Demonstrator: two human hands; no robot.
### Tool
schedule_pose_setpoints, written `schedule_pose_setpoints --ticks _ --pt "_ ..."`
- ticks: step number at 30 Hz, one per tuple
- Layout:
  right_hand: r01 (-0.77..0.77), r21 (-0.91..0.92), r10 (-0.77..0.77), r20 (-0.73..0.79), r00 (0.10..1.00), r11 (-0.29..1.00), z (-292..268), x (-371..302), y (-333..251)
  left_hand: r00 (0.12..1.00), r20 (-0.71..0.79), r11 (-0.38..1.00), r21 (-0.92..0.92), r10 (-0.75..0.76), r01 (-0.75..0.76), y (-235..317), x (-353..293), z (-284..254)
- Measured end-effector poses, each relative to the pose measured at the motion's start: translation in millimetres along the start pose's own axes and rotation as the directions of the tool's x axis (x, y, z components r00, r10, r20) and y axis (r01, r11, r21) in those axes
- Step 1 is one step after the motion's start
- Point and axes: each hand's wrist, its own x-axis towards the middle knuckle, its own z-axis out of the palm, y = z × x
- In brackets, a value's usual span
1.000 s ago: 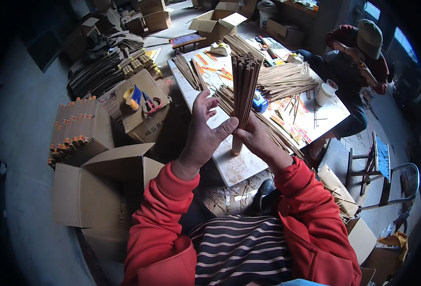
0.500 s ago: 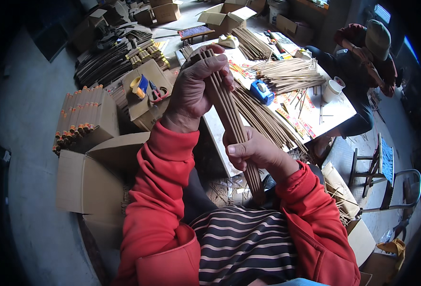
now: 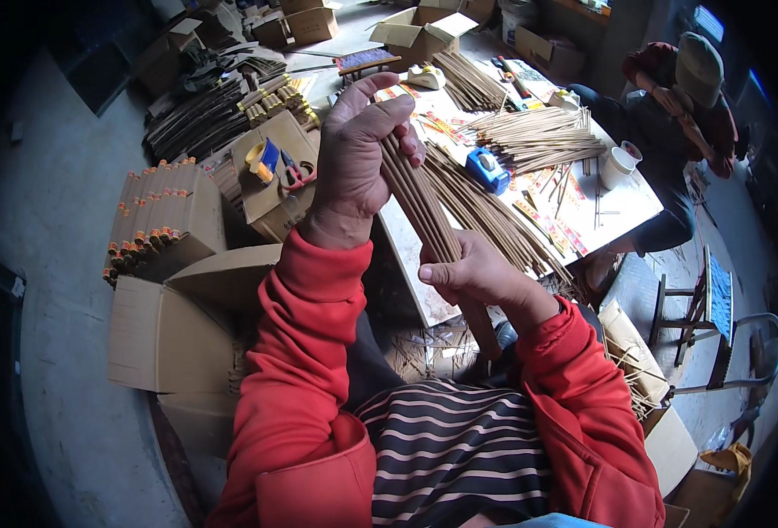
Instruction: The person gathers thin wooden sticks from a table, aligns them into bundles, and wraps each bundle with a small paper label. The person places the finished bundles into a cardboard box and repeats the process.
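The left hand (image 3: 358, 150) curls around the upper end of a bundle of brown sticks (image 3: 422, 205), its thumb across the front and fingers showing past the far side. The right hand (image 3: 477, 273) has its grip closed around the lower part, thumb lying over the sticks. The bundle slants between the two hands, upper end to the left, lower end down to the right, in front of the near edge of the white table (image 3: 420, 295). On the table, just beyond the bundle, lie loose sticks (image 3: 492, 216) in a long row, with a blue tape dispenser (image 3: 488, 171) next to them; farther back are a broad pile of sticks (image 3: 539, 139) and a white cup (image 3: 617, 167). An open cardboard box (image 3: 173, 339) stands left of the red left sleeve (image 3: 297, 352). Beyond the table's right side, a person in a cap (image 3: 699, 70) sits with both hands together.
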Motion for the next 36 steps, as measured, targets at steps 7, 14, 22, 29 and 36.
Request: schedule_pose_setpoints --ticks 7,14,22,29,36 --pt "0.197 -0.289 -0.199 0.023 0.980 0.937 -1.8 6.5 -30.3 0.964 0.187 0.973 0.096 0.190 -0.210 29.3 -8.8 44.5" --pt "0.321 -0.145 -0.337 -0.102 0.936 0.936 -12.4 29.8 -38.0 0.940 0.283 0.776 0.543 0.189 -0.320 -8.7 -2.5 50.4" --pt "0.400 -0.098 -0.399 0.029 0.916 0.911 -7.3 20.9 -46.7 0.949 0.314 0.962 0.261 -0.007 -0.079 2.2 -1.7 52.4" --pt "0.226 -0.168 -0.260 -0.220 0.940 0.959 10.9 5.8 -53.2 0.936 0.350 0.993 0.120 -0.032 -0.011 0.5 -2.1 35.5" --pt "0.448 -0.500 -0.637 -0.313 0.705 0.741 20.8 17.2 -39.8 0.975 0.083 0.860 0.459 0.207 -0.221 -13.4 -37.9 55.9"
